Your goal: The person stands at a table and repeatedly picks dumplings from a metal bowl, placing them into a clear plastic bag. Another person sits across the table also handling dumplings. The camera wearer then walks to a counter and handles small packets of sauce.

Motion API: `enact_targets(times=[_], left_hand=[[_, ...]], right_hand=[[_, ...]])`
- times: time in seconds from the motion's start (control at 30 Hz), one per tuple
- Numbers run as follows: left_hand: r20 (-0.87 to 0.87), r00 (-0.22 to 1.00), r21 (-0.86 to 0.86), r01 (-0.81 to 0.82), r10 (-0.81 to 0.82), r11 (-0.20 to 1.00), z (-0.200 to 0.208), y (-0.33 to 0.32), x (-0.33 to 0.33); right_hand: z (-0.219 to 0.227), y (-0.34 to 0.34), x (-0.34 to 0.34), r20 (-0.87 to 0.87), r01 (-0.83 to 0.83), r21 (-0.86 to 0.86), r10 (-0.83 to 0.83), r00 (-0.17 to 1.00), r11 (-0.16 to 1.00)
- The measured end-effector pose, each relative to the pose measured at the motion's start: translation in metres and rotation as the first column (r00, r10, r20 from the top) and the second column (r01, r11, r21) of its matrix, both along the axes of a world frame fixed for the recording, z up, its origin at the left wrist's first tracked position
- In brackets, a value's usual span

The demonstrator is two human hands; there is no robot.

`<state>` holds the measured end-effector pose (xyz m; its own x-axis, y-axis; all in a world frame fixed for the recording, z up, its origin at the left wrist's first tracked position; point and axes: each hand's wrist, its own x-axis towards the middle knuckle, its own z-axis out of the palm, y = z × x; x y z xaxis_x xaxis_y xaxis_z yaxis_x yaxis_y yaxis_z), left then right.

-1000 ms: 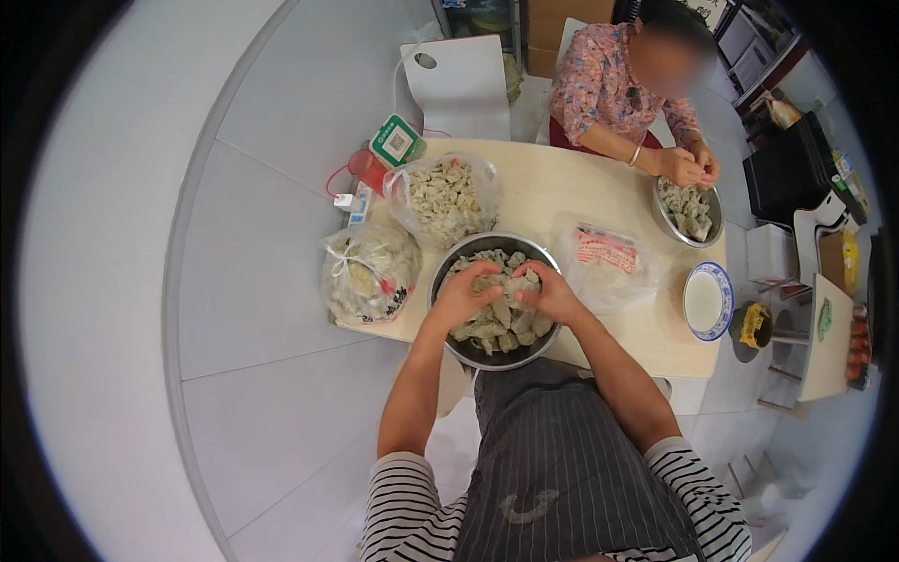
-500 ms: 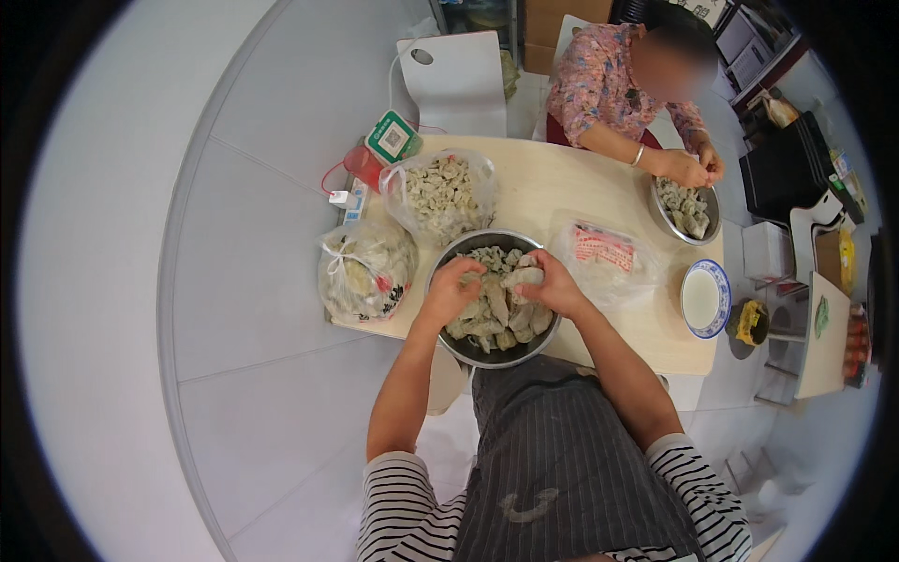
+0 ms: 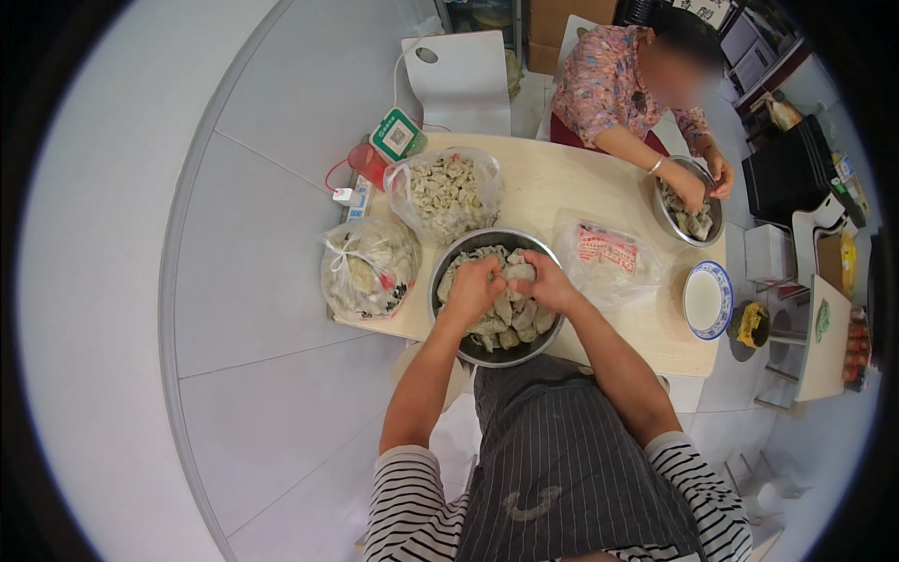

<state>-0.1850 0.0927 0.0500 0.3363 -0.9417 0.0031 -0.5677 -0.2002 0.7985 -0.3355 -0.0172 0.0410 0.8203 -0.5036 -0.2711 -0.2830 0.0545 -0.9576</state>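
A steel bowl on the near edge of the table is full of soft, pale grey-green pieces, whose kind I cannot make out. Both hands are over it. My right hand is closed around a larger pale grey-green lump. Against the left side of that lump, my left hand is closed with fingertips pinched together; they meet the right thumb and partly hide what they grip. Left of the bowl's rim stands an open clear plastic bag of small torn pale bits.
A tied bag sits at the table's left corner, near a red cup and a green code stand. Rightward lie a flat plastic bag and a blue-rimmed bowl of whitish liquid. Across, a co-worker's hands work over another steel bowl.
My left hand has moved right and closed, coming together with my right hand at the lump. The co-worker's hand has gone down into the other bowl.
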Motion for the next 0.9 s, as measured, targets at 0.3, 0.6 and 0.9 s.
enact_targets(times=[0.3, 0.6, 0.9], left_hand=[[-0.172, 0.979, 0.145, -0.089, 0.113, 0.986, -0.002, -0.003, 0.038], [-0.387, 0.919, 0.058, 0.102, -0.071, 0.993, 0.002, -0.01, 0.009], [-0.211, 0.977, 0.083, 0.055, -0.037, 0.995, -0.007, -0.003, 0.009]], right_hand=[[0.003, -0.018, -0.011, 0.017, 0.076, 0.109, -0.079, 0.997, 0.991], [-0.008, -0.009, 0.001, -0.048, 0.047, -0.307, -0.065, 0.997, 0.951], [0.021, 0.006, 0.012, -0.183, -0.041, -0.375, -0.031, 0.983, 0.926]])
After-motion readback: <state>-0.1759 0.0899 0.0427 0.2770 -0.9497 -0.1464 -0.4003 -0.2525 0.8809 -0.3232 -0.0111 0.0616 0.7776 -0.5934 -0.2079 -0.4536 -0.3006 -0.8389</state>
